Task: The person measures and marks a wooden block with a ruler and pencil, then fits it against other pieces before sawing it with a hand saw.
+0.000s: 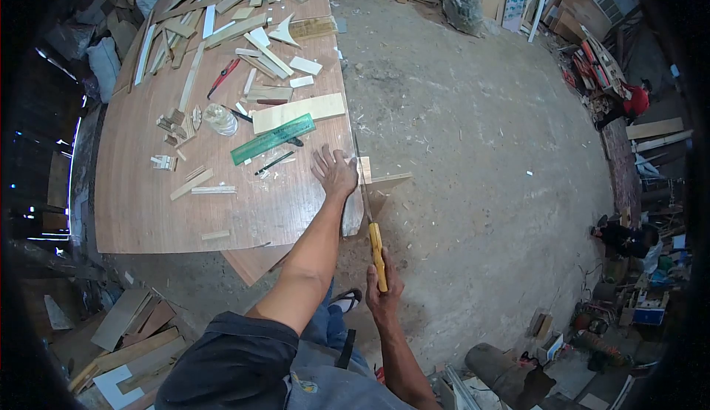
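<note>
A person's right hand (387,286) wraps around the yellow handle of one handsaw (378,251), the forearm reaching forward from beside the body and the narrow blade running along the edge of a wood-topped table (148,210). The left hand (336,173) rests palm down at that edge, fingers spread, the arm stretched out over the table's corner; what lies beneath the palm cannot be told. One pale piece of wood (365,166) juts past the edge, just beside the blade. Near the left fingertips lie one dark pencil-like stick (274,163), one green strip (266,141) and one broad pale board (325,106), which touches the strip. Farther out are one clear jar (220,121), one red tool (223,78) and a scatter of wooden offcuts (237,31), too jumbled to count.
</note>
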The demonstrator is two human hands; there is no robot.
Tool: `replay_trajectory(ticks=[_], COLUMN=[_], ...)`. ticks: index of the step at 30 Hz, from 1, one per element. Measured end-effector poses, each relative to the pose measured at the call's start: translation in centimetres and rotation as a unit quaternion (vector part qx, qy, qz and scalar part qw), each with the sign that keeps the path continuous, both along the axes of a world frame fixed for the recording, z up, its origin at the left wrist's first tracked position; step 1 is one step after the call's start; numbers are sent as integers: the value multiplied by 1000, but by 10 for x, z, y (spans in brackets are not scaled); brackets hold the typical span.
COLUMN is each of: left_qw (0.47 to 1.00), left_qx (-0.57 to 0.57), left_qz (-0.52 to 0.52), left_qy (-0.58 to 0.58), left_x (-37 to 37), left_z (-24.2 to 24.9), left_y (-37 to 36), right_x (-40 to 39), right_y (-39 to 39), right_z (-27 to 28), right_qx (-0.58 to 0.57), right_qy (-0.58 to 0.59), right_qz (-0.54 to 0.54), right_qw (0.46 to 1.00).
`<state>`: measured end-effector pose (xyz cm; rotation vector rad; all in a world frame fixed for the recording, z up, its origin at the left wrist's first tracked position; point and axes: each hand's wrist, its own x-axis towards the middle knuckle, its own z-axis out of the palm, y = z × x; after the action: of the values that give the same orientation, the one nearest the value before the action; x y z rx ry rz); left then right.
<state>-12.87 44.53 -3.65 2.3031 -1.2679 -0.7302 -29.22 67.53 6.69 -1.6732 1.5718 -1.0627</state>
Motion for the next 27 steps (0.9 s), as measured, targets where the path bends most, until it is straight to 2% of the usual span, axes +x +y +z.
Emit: replay_trajectory(ticks=[6, 8, 15, 18, 20, 27], left_qw=[1000, 1000, 1000, 1000, 1000, 1000], left_qx=[-2, -4, -5, 14, 0, 3], left_qz=[-2, -2, -1, -6, -6, -13], left_qy=[1, -2, -22, -7, -12, -20], left_x=[0, -1, -1, 0, -1, 0], left_z=[-2, -3, -7, -3, -10, -8], left_y=[-1, -1, -2, -3, -3, -2], right_x=[2, 3, 3, -2, 0, -3], right_y=[4, 3, 3, 8, 0, 6], right_z=[0, 0, -12, -17, -16, -28], right_qx=[28, -26, -80, -40, 30, -21], right_qy=[-23, 2, 5, -24, -56, -62], right_qz=[2, 4, -8, -19, -19, -20], right_qw=[999, 1000, 997, 999, 998, 998])
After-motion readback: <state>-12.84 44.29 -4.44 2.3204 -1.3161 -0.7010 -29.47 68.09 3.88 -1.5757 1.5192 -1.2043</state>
